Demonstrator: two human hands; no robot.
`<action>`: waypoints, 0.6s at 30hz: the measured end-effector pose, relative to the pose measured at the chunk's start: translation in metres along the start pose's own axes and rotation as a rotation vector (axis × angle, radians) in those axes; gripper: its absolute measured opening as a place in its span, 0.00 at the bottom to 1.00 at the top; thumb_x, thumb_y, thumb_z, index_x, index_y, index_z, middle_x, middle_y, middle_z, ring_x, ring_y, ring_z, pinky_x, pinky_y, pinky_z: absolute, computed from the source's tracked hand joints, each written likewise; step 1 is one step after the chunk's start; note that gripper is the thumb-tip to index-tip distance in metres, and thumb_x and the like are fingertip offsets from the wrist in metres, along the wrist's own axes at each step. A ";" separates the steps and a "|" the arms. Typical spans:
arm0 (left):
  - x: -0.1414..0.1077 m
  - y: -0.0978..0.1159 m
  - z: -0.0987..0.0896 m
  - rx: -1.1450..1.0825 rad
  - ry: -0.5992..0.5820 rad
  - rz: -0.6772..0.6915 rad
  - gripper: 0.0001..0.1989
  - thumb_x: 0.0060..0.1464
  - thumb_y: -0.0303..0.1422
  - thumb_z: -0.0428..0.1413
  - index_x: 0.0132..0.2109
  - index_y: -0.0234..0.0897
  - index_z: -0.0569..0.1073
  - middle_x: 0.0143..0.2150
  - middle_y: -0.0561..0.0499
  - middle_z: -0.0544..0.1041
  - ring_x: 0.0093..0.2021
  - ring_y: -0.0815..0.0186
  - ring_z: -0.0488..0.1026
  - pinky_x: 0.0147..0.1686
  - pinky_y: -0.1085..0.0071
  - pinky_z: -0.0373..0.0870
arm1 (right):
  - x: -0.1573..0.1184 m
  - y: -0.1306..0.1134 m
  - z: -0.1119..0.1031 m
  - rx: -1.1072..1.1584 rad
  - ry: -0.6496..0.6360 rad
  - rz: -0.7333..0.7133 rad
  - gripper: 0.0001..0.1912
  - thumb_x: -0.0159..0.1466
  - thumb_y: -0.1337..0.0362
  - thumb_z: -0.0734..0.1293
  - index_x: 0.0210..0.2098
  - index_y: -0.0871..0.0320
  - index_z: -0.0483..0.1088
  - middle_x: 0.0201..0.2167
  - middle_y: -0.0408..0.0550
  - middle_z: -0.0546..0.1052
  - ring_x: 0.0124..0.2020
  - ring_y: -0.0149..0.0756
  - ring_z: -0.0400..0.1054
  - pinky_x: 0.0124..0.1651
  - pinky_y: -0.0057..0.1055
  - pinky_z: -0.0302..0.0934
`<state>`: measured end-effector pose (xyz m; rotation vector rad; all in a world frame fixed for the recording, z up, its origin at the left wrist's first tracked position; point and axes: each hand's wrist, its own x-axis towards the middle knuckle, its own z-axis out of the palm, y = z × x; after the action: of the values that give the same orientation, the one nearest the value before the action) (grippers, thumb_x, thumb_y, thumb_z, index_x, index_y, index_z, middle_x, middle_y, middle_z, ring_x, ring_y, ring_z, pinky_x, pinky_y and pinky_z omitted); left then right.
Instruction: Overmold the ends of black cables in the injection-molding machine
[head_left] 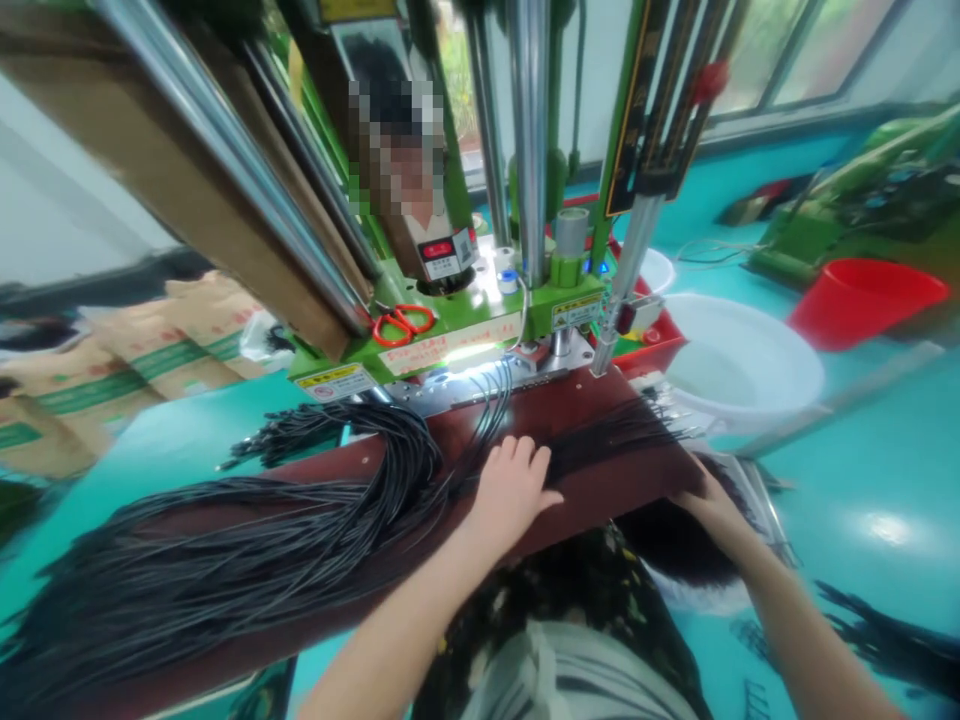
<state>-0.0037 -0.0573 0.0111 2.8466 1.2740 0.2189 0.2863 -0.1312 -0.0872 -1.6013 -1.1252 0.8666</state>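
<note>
My left hand [511, 488] rests palm down at the front middle of a dark red work board [592, 400]. Its fingers are spread a little, by the thin black cables [487, 425] that run up into the lit machine opening. To its left lies a large bundle of black cables [247, 540], bent over in a loop near the machine. More black cables [600, 440] stretch to the right of the hand. My right hand [709, 505] is at the board's right edge, above a bag of dark strands [679, 545]; its fingers are mostly hidden.
A green press machine [450, 325] with steel columns stands at the back, orange-handled scissors [403, 323] on its ledge. To the right are a white basin [750, 350], a red bucket [862, 305] and a red crate [656, 345]. Paper sacks [150, 370] stand at the left.
</note>
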 end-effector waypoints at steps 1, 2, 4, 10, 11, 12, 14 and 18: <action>0.010 -0.004 -0.001 0.029 -0.044 0.040 0.22 0.50 0.44 0.54 0.47 0.33 0.67 0.42 0.42 0.67 0.45 0.55 0.65 0.42 0.59 0.65 | -0.001 -0.002 -0.003 0.022 -0.004 -0.010 0.34 0.49 0.60 0.67 0.54 0.56 0.59 0.55 0.51 0.66 0.56 0.49 0.58 0.58 0.44 0.52; 0.018 -0.007 -0.003 0.051 -0.092 0.078 0.19 0.51 0.43 0.54 0.44 0.33 0.67 0.40 0.43 0.68 0.43 0.57 0.66 0.41 0.61 0.66 | -0.003 -0.003 -0.006 0.043 -0.008 -0.011 0.34 0.49 0.60 0.67 0.55 0.56 0.58 0.55 0.52 0.65 0.56 0.48 0.57 0.59 0.43 0.51; 0.029 -0.011 -0.005 0.080 -0.182 0.130 0.14 0.53 0.39 0.52 0.41 0.32 0.68 0.37 0.44 0.68 0.39 0.60 0.69 0.38 0.66 0.67 | -0.007 -0.005 -0.014 0.079 -0.026 0.006 0.34 0.49 0.62 0.66 0.55 0.56 0.57 0.54 0.53 0.66 0.56 0.47 0.58 0.58 0.43 0.51; 0.043 0.002 -0.003 0.189 -0.264 0.106 0.12 0.54 0.18 0.42 0.40 0.25 0.67 0.34 0.39 0.70 0.33 0.61 0.72 0.31 0.67 0.67 | -0.016 -0.007 -0.026 0.101 0.006 0.012 0.33 0.50 0.62 0.65 0.55 0.57 0.56 0.46 0.55 0.71 0.48 0.45 0.66 0.53 0.43 0.59; 0.043 0.004 -0.004 0.213 -0.246 0.099 0.12 0.53 0.18 0.41 0.40 0.26 0.67 0.34 0.39 0.70 0.33 0.60 0.72 0.30 0.67 0.67 | -0.016 -0.007 -0.027 0.092 0.021 0.004 0.33 0.50 0.62 0.65 0.54 0.57 0.56 0.46 0.54 0.71 0.47 0.45 0.66 0.52 0.43 0.59; 0.043 0.004 -0.006 0.232 -0.216 0.098 0.12 0.53 0.18 0.41 0.40 0.27 0.67 0.35 0.39 0.70 0.35 0.59 0.72 0.30 0.68 0.67 | -0.017 -0.007 -0.029 0.076 0.042 -0.007 0.32 0.50 0.62 0.65 0.54 0.57 0.56 0.45 0.54 0.71 0.46 0.45 0.67 0.51 0.43 0.60; 0.041 0.001 -0.011 0.237 -0.135 0.095 0.10 0.52 0.19 0.42 0.39 0.29 0.66 0.36 0.41 0.70 0.38 0.57 0.70 0.31 0.67 0.66 | -0.018 -0.010 -0.032 0.017 0.102 -0.036 0.30 0.51 0.62 0.64 0.53 0.56 0.57 0.45 0.54 0.70 0.45 0.45 0.68 0.51 0.44 0.60; 0.035 -0.014 -0.019 0.039 -0.048 -0.018 0.05 0.54 0.23 0.44 0.35 0.34 0.62 0.32 0.46 0.70 0.36 0.62 0.70 0.32 0.70 0.65 | -0.024 -0.032 -0.033 -0.102 0.251 -0.127 0.24 0.54 0.62 0.63 0.51 0.55 0.61 0.45 0.52 0.71 0.47 0.44 0.67 0.54 0.45 0.56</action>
<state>0.0064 -0.0224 0.0335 2.8524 1.3086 0.1261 0.3002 -0.1607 -0.0462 -1.6502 -1.0919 0.5156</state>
